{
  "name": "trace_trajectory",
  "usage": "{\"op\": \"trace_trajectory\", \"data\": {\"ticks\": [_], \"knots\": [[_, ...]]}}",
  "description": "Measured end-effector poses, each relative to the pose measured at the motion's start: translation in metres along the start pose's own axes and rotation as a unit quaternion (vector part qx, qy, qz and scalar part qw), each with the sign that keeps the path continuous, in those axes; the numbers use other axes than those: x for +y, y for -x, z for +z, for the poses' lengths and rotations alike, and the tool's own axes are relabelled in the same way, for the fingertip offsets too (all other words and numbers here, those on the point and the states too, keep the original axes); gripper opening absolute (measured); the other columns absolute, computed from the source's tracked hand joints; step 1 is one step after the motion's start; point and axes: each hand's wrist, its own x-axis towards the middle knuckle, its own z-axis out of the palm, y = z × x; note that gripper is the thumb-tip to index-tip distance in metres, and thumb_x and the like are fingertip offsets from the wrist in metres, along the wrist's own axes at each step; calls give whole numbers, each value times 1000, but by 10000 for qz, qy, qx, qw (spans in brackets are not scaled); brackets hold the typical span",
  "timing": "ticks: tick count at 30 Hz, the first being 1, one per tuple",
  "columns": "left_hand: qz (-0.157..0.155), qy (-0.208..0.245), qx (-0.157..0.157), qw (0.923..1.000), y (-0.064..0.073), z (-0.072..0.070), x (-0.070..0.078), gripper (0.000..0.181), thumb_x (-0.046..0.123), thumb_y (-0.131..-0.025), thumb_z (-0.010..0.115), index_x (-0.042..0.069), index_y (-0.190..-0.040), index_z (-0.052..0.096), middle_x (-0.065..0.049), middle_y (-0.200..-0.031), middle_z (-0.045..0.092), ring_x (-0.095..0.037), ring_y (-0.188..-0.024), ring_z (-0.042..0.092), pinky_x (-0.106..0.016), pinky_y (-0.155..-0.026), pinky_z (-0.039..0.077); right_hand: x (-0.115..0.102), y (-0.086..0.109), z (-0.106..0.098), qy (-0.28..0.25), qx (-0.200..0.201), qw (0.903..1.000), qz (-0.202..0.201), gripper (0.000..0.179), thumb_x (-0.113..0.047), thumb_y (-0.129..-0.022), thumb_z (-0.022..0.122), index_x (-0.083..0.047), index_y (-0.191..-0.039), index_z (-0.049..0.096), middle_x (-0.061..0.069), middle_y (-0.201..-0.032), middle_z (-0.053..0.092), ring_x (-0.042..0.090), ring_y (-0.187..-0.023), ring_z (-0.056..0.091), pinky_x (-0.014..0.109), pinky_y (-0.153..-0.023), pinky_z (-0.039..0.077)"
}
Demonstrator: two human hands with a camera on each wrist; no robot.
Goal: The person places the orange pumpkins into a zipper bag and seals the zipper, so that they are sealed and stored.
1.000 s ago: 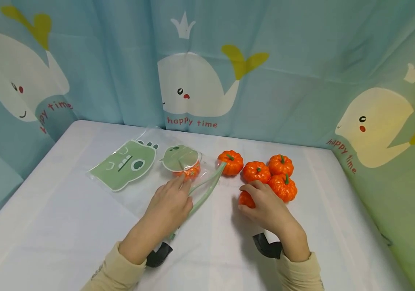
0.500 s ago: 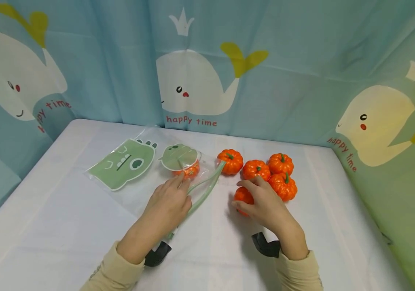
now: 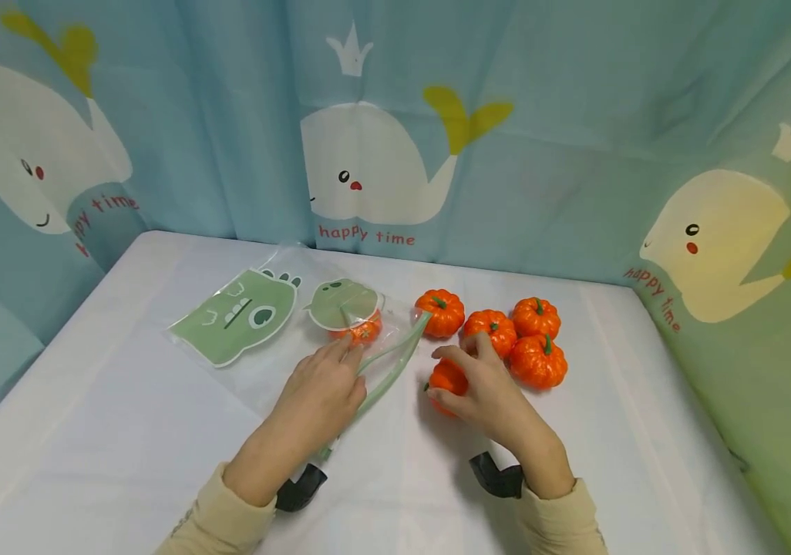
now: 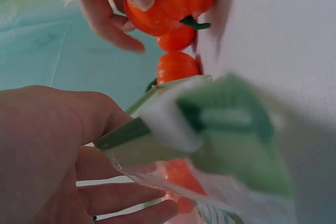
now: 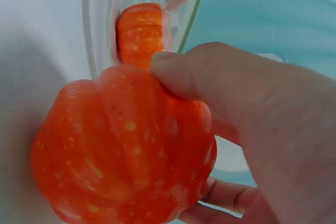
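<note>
A small orange toy pumpkin (image 3: pixel 447 379) with a green stem is gripped by my right hand (image 3: pixel 496 397), just right of the bag's mouth. The right wrist view shows the thumb (image 5: pixel 194 72) on the near side of this pumpkin (image 5: pixel 126 150) and fingers on its far side. My left hand (image 3: pixel 322 389) holds the edge of a clear zip bag (image 3: pixel 277 370) with green cartoon prints. In the left wrist view the bag's green-rimmed mouth (image 4: pixel 123 135) gapes beside the thumb. Another pumpkin (image 3: pixel 361 330) lies inside the bag, partly covered by a print.
Behind the right hand sit several more pumpkins: one (image 3: pixel 440 313) by the bag's corner, others (image 3: pixel 538 361) grouped to its right. A white-covered table (image 3: pixel 645 432) bears everything. A blue curtain (image 3: pixel 562 208) with whale prints hangs along the back and sides.
My right hand has moved left with the pumpkin, away from the group and closer to the bag's mouth. The left hand and the bag have stayed nearly still.
</note>
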Motion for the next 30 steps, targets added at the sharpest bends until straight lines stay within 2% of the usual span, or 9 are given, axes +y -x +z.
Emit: {"op": "trace_trajectory", "data": {"ticks": [5, 12, 17, 21, 24, 26, 30], "knots": [[97, -99, 83, 9999, -3, -1, 1, 39, 11, -88, 66, -7, -122, 64, -24, -133, 61, -37, -122, 61, -53, -97, 51, -1, -1, 0, 42, 72, 10000, -51, 35, -29, -83, 80, -16, -114, 71, 8, -105, 45, 24, -84, 52, 34, -74, 43], [22, -64, -21, 10000, -1, -1, 1, 39, 11, -88, 67, -6, -122, 65, -24, -132, 61, -37, -122, 61, -52, -96, 52, -1, 0, -1, -235, 18, 9997, -112, 31, -28, -83, 81, -16, -107, 66, 8, -119, 49, 27, -97, 59, 44, -87, 51], [53, -98, -57, 9999, 1, 0, 0, 39, 12, -89, 66, -6, -123, 65, -24, -133, 61, -37, -122, 61, -52, -96, 52, 0, 1, 0, -338, -48, 9992, -228, 34, -27, -83, 81, -15, -107, 60, 4, -119, 53, 21, -107, 57, 42, -94, 52], [116, -143, 69, 9998, -1, -1, 0, 39, 12, -88, 67, -6, -122, 65, -24, -131, 62, -37, -121, 61, -52, -95, 53, 1, -1, 0, -362, -40, 9992, -149, 39, -25, -83, 80, -12, -108, 53, 2, -112, 54, 17, -104, 55, 38, -92, 51], [64, -99, 27, 9999, 0, 0, 0, 39, 12, -88, 67, -7, -122, 65, -24, -132, 62, -37, -121, 61, -52, -94, 53, 3, 0, 1, -374, -254, 9990, -16, 40, -23, -83, 80, -10, -108, 51, 2, -106, 54, 16, -99, 53, 36, -87, 50], [37, -49, -18, 10000, 0, 0, 0, 38, 11, -88, 66, -7, -122, 65, -24, -132, 61, -37, -121, 61, -52, -95, 53, 5, 1, -2, -380, -469, 9981, 146, 44, -24, -83, 80, -8, -112, 51, 3, -108, 54, 16, -100, 53, 36, -88, 49], [53, -4, -50, 10000, -1, -2, -2, 38, 12, -88, 66, -6, -121, 65, -25, -133, 61, -37, -121, 61, -52, -94, 53, 8, 6, -13, -355, -994, 9930, 531, 63, -26, -82, 81, -9, -133, 48, 6, -116, 51, 19, -103, 56, 41, -93, 51]]}}
